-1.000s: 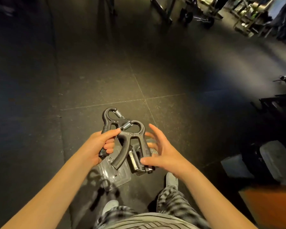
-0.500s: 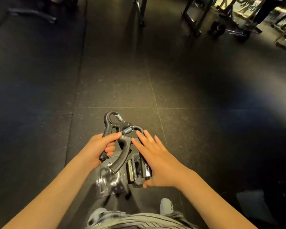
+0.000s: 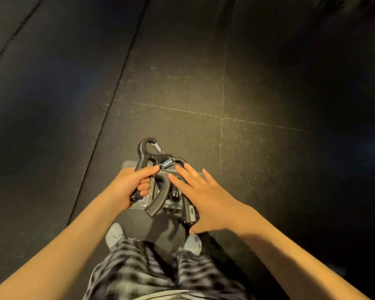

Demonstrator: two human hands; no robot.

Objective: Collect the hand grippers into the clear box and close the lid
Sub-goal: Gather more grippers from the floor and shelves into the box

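Observation:
My left hand grips the handle of a black hand gripper with a metal spring, held above the floor. A second black hand gripper hangs crossed against it. My right hand lies over this second one with fingers straight, its thumb under the handle end. Below the hands, the clear box sits on the floor, mostly hidden; whether its lid is on cannot be told.
Dark rubber floor tiles with seams spread all around. My two feet in grey socks stand just near the box, below patterned trouser legs.
The camera tilted down, so the gym gear at the back left the view. My right hand slid further over the second hand gripper. My left hand kept its grip.

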